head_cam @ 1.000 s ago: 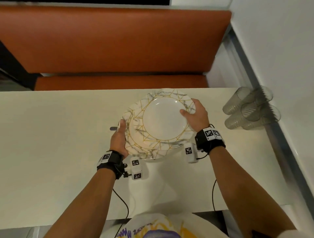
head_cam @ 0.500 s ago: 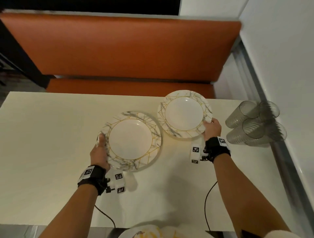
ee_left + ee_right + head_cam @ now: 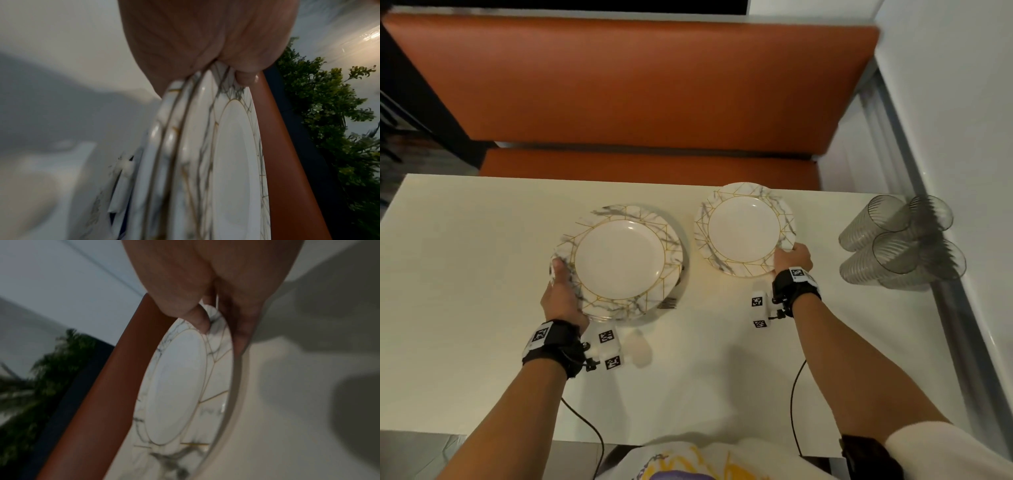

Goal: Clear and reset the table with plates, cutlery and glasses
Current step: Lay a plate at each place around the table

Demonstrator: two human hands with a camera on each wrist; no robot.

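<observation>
Both hands are busy with plates: my left hand (image 3: 563, 298) grips the near-left rim of a stack of plates (image 3: 619, 262), thumb on top at about 8 o'clock, and the left wrist view shows at least three rims pinched together. My right hand (image 3: 792, 258) pinches a single plate (image 3: 743, 229) at its 4 o'clock edge, thumb (image 3: 198, 321) on the rim and fingers curled under it. That plate sits toward the far edge of the table (image 3: 465, 274), at 1 o'clock from the stack, the two just apart; whether it is fully down I cannot tell, though its shadow looks tight. A fork (image 3: 667, 303) pokes out from under the stack at 5 o'clock. Four glasses (image 3: 897, 243) cluster at 3 o'clock from the single plate, well clear of my right hand. I judge the next placing hangs on the stack: the open tabletop lies toward 9 o'clock, nearer my left hand.
</observation>
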